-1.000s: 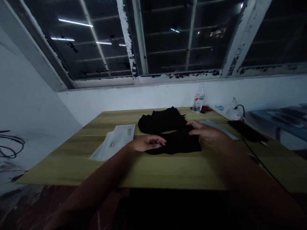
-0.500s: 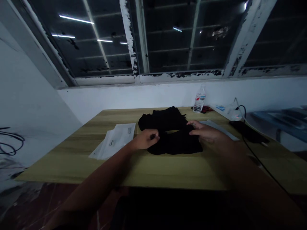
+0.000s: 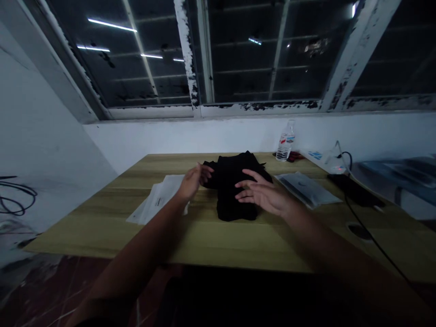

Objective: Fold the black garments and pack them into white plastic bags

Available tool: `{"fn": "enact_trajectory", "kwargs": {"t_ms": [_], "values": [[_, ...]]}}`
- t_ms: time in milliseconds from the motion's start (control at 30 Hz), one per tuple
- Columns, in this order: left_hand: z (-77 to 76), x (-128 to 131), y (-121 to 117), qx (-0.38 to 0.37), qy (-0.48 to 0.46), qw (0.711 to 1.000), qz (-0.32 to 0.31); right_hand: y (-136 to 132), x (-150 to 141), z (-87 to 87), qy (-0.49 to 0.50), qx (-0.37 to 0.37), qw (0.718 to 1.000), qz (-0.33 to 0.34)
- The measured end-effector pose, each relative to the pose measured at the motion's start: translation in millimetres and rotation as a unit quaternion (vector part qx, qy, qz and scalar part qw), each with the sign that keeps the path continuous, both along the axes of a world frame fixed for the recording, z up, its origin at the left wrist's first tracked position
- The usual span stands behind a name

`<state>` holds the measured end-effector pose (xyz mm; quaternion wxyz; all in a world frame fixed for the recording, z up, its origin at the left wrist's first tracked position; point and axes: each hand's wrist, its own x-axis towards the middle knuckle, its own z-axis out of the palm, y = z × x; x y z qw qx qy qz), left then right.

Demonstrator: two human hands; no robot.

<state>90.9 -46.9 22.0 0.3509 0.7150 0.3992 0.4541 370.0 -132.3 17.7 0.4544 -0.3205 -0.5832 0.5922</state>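
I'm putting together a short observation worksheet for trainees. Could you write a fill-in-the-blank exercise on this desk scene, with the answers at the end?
1. The fabric nearest the right hand is ____ in colour.
2. The overlapping white packets, with small printed marks, lie on the person's ____ side of the table.
3. A clear ____ with a red and blue label stands in front of the white wall.

Missing words, in order: black; left; bottle.
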Motion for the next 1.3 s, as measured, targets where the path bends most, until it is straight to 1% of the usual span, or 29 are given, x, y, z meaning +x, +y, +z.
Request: {"fn": "enact_trajectory", "kwargs": {"t_ms": [33,67,100,167,200,233,267,333,400,467,533,567,600,633,667,700,733,767,800,833,867,900,933,967,1033,1100,1167,1233,1300], "values": [[4.6,-10.9,4.6,0.012,-0.003,0.999,0.041,-2.6,-9.6,-4.9,-0.022,0.052,0.998,0.007],[8.5,-22.1,8.6,0.028,0.011,0.997,0.073,-5.5,-17.8,-10.2,-0.066,0.118,0.991,0.001],[11.7,-32.9,11.9,0.048,0.044,0.993,0.097,-8.7,-24.7,-15.5,-0.125,0.191,0.974,-0.007],[15.9,-52.1,17.0,0.086,0.148,0.978,0.120,-15.6,-34.8,-25.6,-0.256,0.317,0.913,-0.007],[16.9,-59.7,19.0,0.097,0.205,0.966,0.122,-18.8,-38.3,-30.2,-0.316,0.353,0.881,0.001],[17.4,-65.8,20.9,0.099,0.259,0.953,0.119,-21.3,-41.2,-34.2,-0.368,0.367,0.854,0.013],[17.3,-70.3,22.7,0.093,0.308,0.940,0.114,-23.0,-43.3,-37.5,-0.410,0.365,0.835,0.025],[15.4,-75.3,26.6,0.061,0.396,0.909,0.111,-23.5,-45.3,-41.2,-0.464,0.343,0.815,0.047],[11.5,-76.0,30.4,0.016,0.471,0.875,0.113,-20.5,-42.8,-39.8,-0.467,0.338,0.813,0.076],[6.7,-74.4,33.3,-0.024,0.520,0.849,0.094,-16.3,-34.7,-33.1,-0.430,0.347,0.826,0.111],[2.8,-72.6,34.5,-0.045,0.537,0.840,0.059,-12.2,-21.2,-22.9,-0.369,0.348,0.845,0.167],[1.8,-72.2,34.5,-0.048,0.538,0.840,0.043,-10.3,-13.0,-17.7,-0.337,0.343,0.856,0.192],[1.8,-72.5,34.2,-0.046,0.536,0.842,0.035,-8.3,-4.5,-13.1,-0.307,0.335,0.867,0.203],[2.8,-73.4,33.4,-0.039,0.531,0.846,0.033,-5.9,3.8,-9.4,-0.287,0.323,0.882,0.191],[4.9,-75.0,32.3,-0.028,0.525,0.850,0.036,-3.1,11.2,-7.2,-0.278,0.305,0.899,0.148],[7.8,-77.1,30.8,-0.014,0.519,0.854,0.041,0.3,17.4,-6.5,-0.283,0.283,0.913,0.079],[11.4,-79.1,28.8,0.000,0.513,0.857,0.047,3.9,21.8,-7.4,-0.303,0.255,0.918,0.000],[15.4,-80.8,26.4,0.016,0.503,0.863,0.050,7.7,24.4,-9.7,-0.334,0.227,0.912,-0.070],[19.5,-81.5,23.4,0.036,0.485,0.872,0.047,11.0,25.1,-13.2,-0.373,0.205,0.897,-0.119],[23.3,-80.8,19.8,0.062,0.458,0.886,0.036,13.7,24.0,-17.2,-0.413,0.193,0.879,-0.141],[26.6,-78.3,15.6,0.095,0.425,0.900,0.016,15.2,21.3,-21.4,-0.447,0.192,0.863,-0.137],[29.1,-73.7,10.8,0.134,0.389,0.911,-0.012,15.4,17.3,-25.2,-0.473,0.199,0.851,-0.116],[30.6,-67.2,5.5,0.173,0.357,0.917,-0.044,14.2,12.5,-28.1,-0.488,0.208,0.843,-0.093],[30.9,-58.9,-0.3,0.209,0.336,0.915,-0.077,11.7,7.2,-29.9,-0.495,0.217,0.838,-0.074],[27.9,-38.7,-12.5,0.254,0.340,0.897,-0.120,3.2,-3.3,-29.8,-0.495,0.227,0.837,-0.051],[20.7,-17.5,-24.0,0.265,0.389,0.874,-0.123,-8.0,-11.3,-25.3,-0.486,0.242,0.839,-0.030],[11.7,0.8,-33.3,0.262,0.455,0.843,-0.123,-19.2,-15.5,-18.3,-0.474,0.271,0.838,0.017],[3.8,14.1,-40.1,0.264,0.506,0.807,-0.148,-28.1,-15.8,-10.4,-0.469,0.310,0.824,0.075],[-1.0,22.6,-44.8,0.274,0.529,0.783,-0.179,-33.6,-13.3,-3.2,-0.458,0.350,0.808,0.116]]}}
